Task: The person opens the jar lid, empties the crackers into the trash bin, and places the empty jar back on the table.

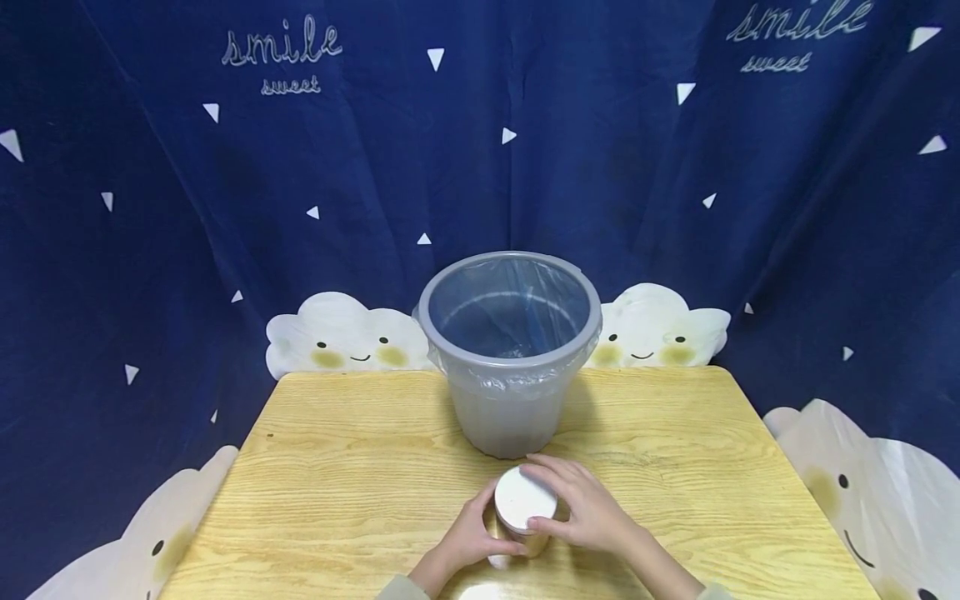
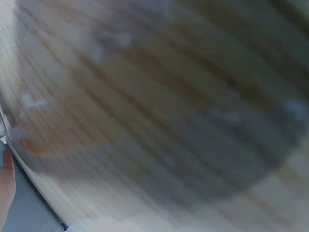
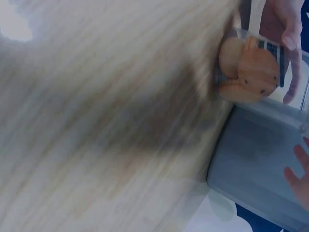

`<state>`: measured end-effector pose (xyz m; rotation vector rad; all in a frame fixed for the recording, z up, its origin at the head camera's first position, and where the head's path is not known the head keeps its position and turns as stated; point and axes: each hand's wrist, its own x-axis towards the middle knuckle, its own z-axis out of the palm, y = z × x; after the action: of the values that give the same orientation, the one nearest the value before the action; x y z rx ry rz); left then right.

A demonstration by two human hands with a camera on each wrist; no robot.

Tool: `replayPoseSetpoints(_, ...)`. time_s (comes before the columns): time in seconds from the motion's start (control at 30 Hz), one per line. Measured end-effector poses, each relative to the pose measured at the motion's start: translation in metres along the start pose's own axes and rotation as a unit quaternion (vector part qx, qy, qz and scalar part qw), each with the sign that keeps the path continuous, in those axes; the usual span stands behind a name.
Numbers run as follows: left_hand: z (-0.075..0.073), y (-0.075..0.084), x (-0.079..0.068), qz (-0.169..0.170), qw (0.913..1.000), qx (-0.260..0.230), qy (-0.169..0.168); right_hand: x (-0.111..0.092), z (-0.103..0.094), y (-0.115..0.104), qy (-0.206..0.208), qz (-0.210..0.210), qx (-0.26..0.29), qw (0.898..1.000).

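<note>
A clear jar (image 1: 537, 546) with a white round lid (image 1: 517, 497) stands in front of the bin, near the table's front edge. My left hand (image 1: 471, 533) grips the jar's side, thumb at the front. From the right, my right hand (image 1: 583, 504) holds the lid between thumb and fingers. Through the jar's wall in the right wrist view show several round brown biscuits (image 3: 258, 72) and part of a dark label (image 3: 273, 50). The left wrist view shows mostly blurred wood and shadow, with a fingertip (image 2: 7, 162) at its left edge.
A grey bin (image 1: 504, 412) lined with a clear plastic bag (image 1: 517, 385) stands just beyond the jar. The light wooden table (image 1: 337, 467) has rounded back corners. Behind it hangs a dark blue curtain (image 1: 367, 167) with white triangles and smiling clouds.
</note>
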<state>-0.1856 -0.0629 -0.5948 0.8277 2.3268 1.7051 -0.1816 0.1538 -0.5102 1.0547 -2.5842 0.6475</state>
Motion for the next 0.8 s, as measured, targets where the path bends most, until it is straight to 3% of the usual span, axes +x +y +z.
replayPoseSetpoints(0.4,0.001,0.000,0.000,0.034,0.9990,0.012,0.026,-0.009,0.016,-0.015,0.081,0.058,-0.021,0.995)
replayPoseSetpoints(0.8,0.000,-0.001,-0.001,0.008,0.9996,0.018,0.019,-0.016,0.028,-0.024,0.095,0.085,-0.041,0.991)
